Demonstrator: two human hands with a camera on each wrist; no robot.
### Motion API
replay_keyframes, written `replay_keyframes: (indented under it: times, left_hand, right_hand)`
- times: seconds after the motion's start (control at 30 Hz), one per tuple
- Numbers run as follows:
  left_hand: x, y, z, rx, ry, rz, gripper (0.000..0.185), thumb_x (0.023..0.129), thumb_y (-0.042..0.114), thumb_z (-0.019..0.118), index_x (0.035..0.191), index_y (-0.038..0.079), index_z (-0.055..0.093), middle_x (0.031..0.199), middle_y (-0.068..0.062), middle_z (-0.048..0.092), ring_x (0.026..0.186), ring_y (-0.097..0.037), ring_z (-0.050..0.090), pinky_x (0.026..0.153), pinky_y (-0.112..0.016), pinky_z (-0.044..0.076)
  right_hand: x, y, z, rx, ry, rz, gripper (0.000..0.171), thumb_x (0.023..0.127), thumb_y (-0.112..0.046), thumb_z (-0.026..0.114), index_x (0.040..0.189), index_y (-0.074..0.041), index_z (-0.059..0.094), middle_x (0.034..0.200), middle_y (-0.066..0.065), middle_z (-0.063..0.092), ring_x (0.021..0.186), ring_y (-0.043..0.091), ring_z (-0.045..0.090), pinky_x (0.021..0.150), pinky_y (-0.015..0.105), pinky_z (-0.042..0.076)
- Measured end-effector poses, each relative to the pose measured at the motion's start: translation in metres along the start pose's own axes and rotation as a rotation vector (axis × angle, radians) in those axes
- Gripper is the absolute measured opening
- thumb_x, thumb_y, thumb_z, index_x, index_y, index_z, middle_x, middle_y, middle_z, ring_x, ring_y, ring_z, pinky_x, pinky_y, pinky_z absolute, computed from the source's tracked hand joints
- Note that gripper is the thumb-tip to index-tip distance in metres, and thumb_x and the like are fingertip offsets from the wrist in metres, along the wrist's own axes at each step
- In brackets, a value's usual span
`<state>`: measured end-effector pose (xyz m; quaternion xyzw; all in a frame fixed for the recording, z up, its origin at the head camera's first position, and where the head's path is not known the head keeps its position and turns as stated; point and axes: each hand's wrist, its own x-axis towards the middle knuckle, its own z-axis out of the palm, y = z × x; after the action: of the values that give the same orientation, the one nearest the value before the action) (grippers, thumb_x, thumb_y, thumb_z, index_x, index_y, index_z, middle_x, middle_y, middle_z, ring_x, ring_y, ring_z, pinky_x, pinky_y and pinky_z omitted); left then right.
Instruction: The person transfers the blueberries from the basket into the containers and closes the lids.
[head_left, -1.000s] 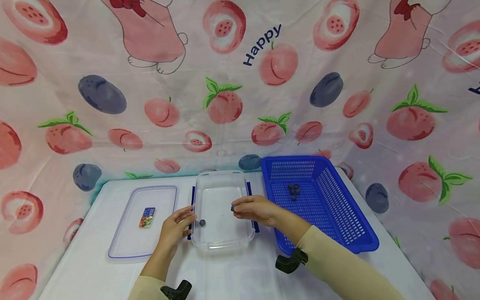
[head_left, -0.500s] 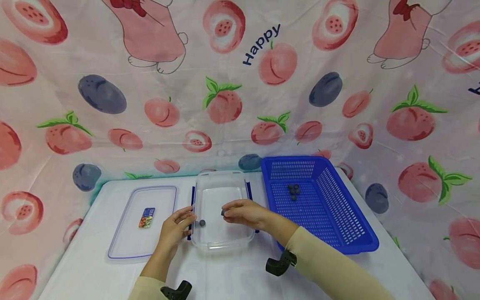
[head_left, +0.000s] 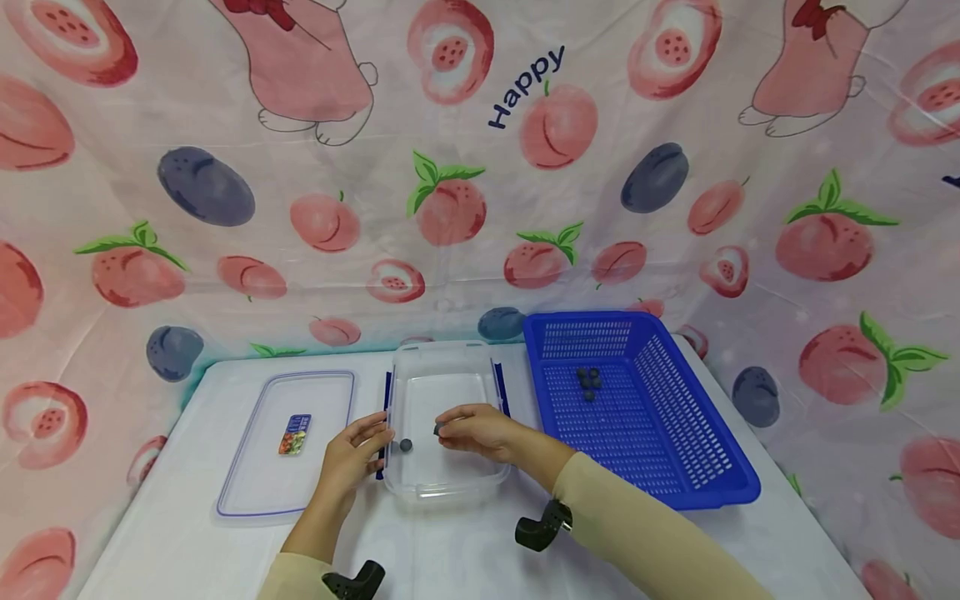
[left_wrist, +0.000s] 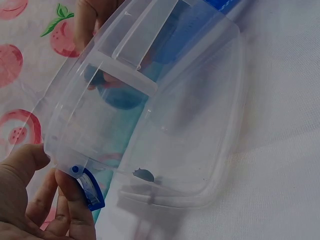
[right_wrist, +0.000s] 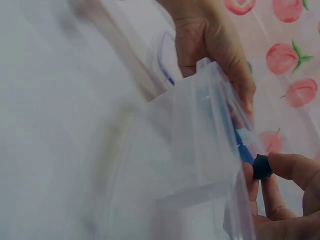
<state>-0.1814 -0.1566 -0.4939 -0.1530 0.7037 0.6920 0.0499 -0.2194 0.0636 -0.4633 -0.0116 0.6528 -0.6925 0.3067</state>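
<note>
Fingertips first: the right hand (head_left: 480, 431) is pinching a small dark blue berry (head_left: 437, 429) between thumb and fingers, and it's hovering over the inside of the clear plastic container (head_left: 442, 487). The right wrist view is showing the same thing up close, with the berry (right_wrist: 261, 166) squeezed between the fingertips (right_wrist: 285, 164) right next to the container wall. The berry isn't touching the bottom as far as I can tell.

The left hand (head_left: 351, 456) is holding the container's left rim, thumb on top of the edge and fingers curling around the blue latch (left_wrist: 90, 187) on that side. Pretty clear from the left wrist view.

Inside the container another dark berry (head_left: 406, 445) is already sitting on the floor, near the left wall and just beside the left hand's fingers.

Moving outward, the container's lid (head_left: 287, 442) is lying flat on the tabletop (head_left: 187, 550) to the left, with a small colorful sticker (head_left: 295, 434) on it. On the right, a blue plastic basket (head_left: 697, 467) is sitting just beside the container, and a little cluster of dark berries (head_left: 588, 381) is resting near its far end. A peach-print cloth (head_left: 480, 167) is hanging behind everything.
</note>
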Motion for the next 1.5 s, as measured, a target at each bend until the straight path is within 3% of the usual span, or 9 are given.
replay_keyframes:
  times: [0.13, 0.47, 0.9, 1.23, 1.4, 1.5]
  left_hand:
    - [0.0, 0.001, 0.0, -0.002, 0.0, 0.006, 0.046, 0.091, 0.013, 0.07, 0.134, 0.006, 0.058, 0.119, -0.009, 0.065, 0.086, -0.002, 0.063, 0.065, -0.02, 0.054]
    - [-0.001, 0.001, 0.002, -0.011, -0.001, 0.015, 0.044, 0.091, 0.012, 0.07, 0.133, 0.006, 0.059, 0.105, 0.005, 0.066, 0.086, -0.003, 0.063, 0.064, -0.021, 0.054]
    - [-0.003, 0.003, 0.0, -0.016, -0.007, 0.013, 0.047, 0.091, 0.012, 0.07, 0.135, 0.004, 0.057, 0.11, 0.0, 0.066, 0.085, -0.002, 0.063, 0.063, -0.02, 0.053]
    - [-0.002, 0.002, 0.002, -0.014, 0.001, 0.01, 0.046, 0.09, 0.013, 0.071, 0.134, 0.005, 0.058, 0.11, 0.001, 0.066, 0.085, -0.002, 0.063, 0.064, -0.02, 0.054]
    - [-0.002, 0.001, 0.0, 0.0, 0.001, 0.008, 0.045, 0.09, 0.014, 0.071, 0.133, 0.006, 0.059, 0.109, 0.003, 0.066, 0.088, -0.003, 0.063, 0.065, -0.021, 0.055]
    - [-0.002, 0.001, -0.001, 0.005, -0.002, 0.005, 0.046, 0.09, 0.016, 0.072, 0.133, 0.007, 0.059, 0.109, 0.004, 0.066, 0.089, -0.003, 0.063, 0.066, -0.021, 0.055]
  right_hand:
    - [0.006, 0.005, 0.003, -0.016, 0.028, 0.007, 0.032, 0.09, 0.005, 0.061, 0.121, 0.015, 0.057, 0.093, 0.007, 0.064, 0.08, 0.012, 0.064, 0.088, 0.03, 0.057]
    - [0.014, 0.012, 0.012, -0.061, 0.067, 0.043, 0.032, 0.087, 0.005, 0.065, 0.118, 0.014, 0.06, 0.092, 0.009, 0.066, 0.078, 0.013, 0.065, 0.085, 0.031, 0.058]
    - [0.02, 0.017, 0.017, -0.088, 0.168, 0.102, 0.027, 0.083, 0.006, 0.069, 0.11, 0.011, 0.065, 0.092, 0.011, 0.069, 0.076, 0.014, 0.066, 0.083, 0.031, 0.058]
    - [0.023, 0.017, 0.016, -0.057, 0.202, 0.118, 0.03, 0.086, 0.004, 0.068, 0.115, 0.011, 0.063, 0.095, 0.011, 0.069, 0.08, 0.015, 0.066, 0.082, 0.029, 0.058]
    - [0.019, 0.01, 0.014, -0.03, 0.179, 0.077, 0.035, 0.087, 0.003, 0.066, 0.12, 0.011, 0.06, 0.093, 0.009, 0.066, 0.079, 0.014, 0.065, 0.08, 0.027, 0.058]
    - [0.011, -0.007, 0.008, -0.02, 0.156, 0.027, 0.035, 0.089, 0.002, 0.064, 0.122, 0.012, 0.058, 0.097, 0.009, 0.063, 0.085, 0.018, 0.065, 0.084, 0.03, 0.058]
